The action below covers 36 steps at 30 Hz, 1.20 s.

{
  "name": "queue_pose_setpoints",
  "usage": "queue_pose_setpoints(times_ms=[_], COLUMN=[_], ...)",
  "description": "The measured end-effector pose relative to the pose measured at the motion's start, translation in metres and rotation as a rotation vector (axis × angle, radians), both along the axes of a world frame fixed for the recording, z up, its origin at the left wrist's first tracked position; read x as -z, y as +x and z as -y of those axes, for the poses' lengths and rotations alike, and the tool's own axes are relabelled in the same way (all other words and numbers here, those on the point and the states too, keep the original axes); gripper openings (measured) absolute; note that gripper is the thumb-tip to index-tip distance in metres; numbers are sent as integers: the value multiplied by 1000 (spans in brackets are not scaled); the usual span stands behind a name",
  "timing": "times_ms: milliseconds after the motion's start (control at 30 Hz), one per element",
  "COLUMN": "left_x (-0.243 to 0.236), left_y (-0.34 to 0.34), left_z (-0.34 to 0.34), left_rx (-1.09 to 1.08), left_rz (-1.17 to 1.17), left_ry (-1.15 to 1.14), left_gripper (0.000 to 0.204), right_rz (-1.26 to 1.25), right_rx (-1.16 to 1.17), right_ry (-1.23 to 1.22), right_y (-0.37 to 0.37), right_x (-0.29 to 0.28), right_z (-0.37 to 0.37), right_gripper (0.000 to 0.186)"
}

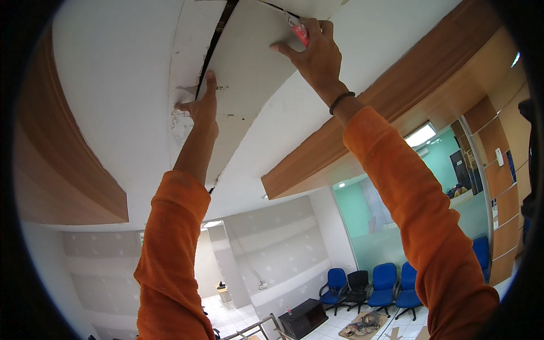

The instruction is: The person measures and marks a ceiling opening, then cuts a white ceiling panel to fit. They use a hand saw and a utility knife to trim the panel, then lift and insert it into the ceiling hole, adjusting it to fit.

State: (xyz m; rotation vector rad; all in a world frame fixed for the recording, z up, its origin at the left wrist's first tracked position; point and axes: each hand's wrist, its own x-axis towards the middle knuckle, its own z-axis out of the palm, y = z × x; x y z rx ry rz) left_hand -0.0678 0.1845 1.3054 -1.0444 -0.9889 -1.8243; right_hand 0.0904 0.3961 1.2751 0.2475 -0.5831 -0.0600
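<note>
Both my arms, in orange sleeves, reach up to a white ceiling panel (249,62). My left hand (199,105) presses flat against the panel's edge beside a dark open gap (212,48), fingers apart. My right hand (314,54) is closed around a small red and white tool (300,31) held against the panel's far edge. A dark band circles my right wrist. Chipped plaster shows just left of my left hand.
A wood-clad ceiling beam (396,96) runs diagonally on the right, another wood panel (62,175) on the left. Far below stand several blue chairs (385,283), a dark low cabinet (303,317) and a lit ceiling light (420,135) behind a glass partition.
</note>
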Motion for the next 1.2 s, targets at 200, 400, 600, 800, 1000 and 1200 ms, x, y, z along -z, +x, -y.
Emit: queue_pose_setpoints(times_ms=[200, 400, 600, 800, 1000, 1200], left_x=[-1, -3, -8, 4, 2, -3], left_y=[2, -4, -3, 10, 15, 5], left_z=[1, 4, 5, 3, 3, -3], left_rx=[-74, -60, -120, -115, -145, -156], left_rz=[37, 37, 99, 119, 164, 116], left_ry=[-7, -58, -30, -14, 11, 63], left_gripper=[165, 161, 164, 157, 151, 149], right_rz=[-16, -36, -2, -33, 31, -39], right_rx=[-2, 15, 4, 25, -69, -74], right_ry=[7, 6, -8, 27, 23, -53], right_y=[1, 0, 2, 2, -4, -12], right_x=[-1, -5, -8, -7, -6, -6], right_z=[1, -1, 1, 10, 19, 27], right_gripper=[72, 70, 70, 71, 66, 71])
